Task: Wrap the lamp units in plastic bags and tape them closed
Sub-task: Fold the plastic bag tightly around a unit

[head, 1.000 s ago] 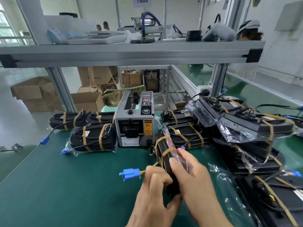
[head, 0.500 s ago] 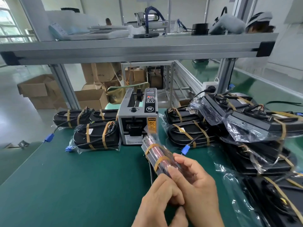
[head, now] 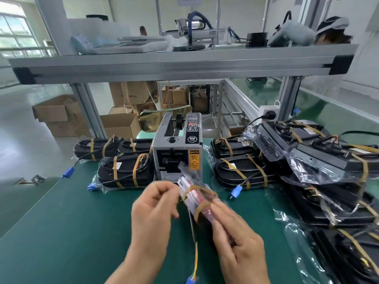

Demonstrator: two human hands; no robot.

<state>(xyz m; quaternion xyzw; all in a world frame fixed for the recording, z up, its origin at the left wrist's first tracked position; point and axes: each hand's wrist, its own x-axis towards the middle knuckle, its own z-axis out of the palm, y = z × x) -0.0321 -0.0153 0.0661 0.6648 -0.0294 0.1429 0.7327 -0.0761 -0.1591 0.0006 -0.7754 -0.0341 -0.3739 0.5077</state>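
A green tabletop (head: 61, 232) fills the workstation under an aluminium shelf (head: 184, 62), with cardboard boxes on the floor behind. A pile (head: 328, 160) of bagged black units crowds the right side, and finished lamps (head: 125, 171) lie taped at the left. The dispenser (head: 177, 152) stands between them at the back. In front of it the lamp (head: 200, 198) is held above the tabletop, tilted with its upper end toward the dispenser. It is already in its bag (head: 182, 167) and crossed by two tape bands (head: 200, 208). The right hand (head: 240, 249) has its fingers (head: 223, 220) clamped along the lamp's lower side. The left hand (head: 153, 214) is just beside the upper end with its fingers (head: 164, 191) curled. Motion blur hides whether they pinch film or tape, so that cannot be told. The wire (head: 195, 261) hangs down to a blue plug (head: 190, 280) at the bottom edge. The step looks like closing or checking the wrap. To do it well, the right hand should hold the lamp firmly while the left smooths the loose film flat and presses each band down along its length. The wire should be left trailing free of the tape, as on the finished lamps.
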